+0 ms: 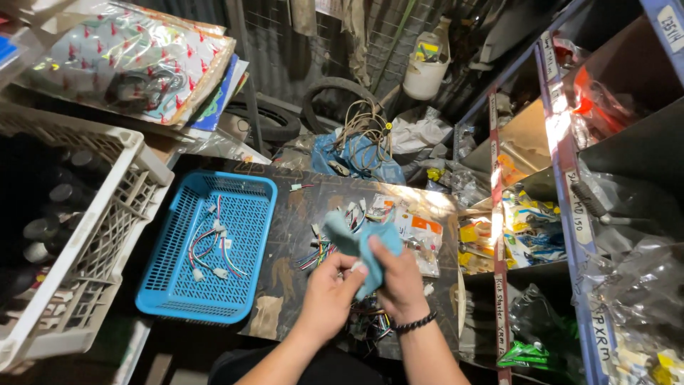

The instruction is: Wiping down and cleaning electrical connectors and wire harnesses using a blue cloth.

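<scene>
Over the dark worktop (285,285), the left hand (329,294) and right hand (399,281) clamp their fingers on a blue cloth (365,246) wrapping a small connector; loosened grip could drop it among the loose wire harnesses (317,255), beside the blue basket (178,285)

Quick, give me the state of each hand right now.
Left hand: closed around the lower end of the blue cloth.
Right hand: closed on the same blue cloth.
</scene>
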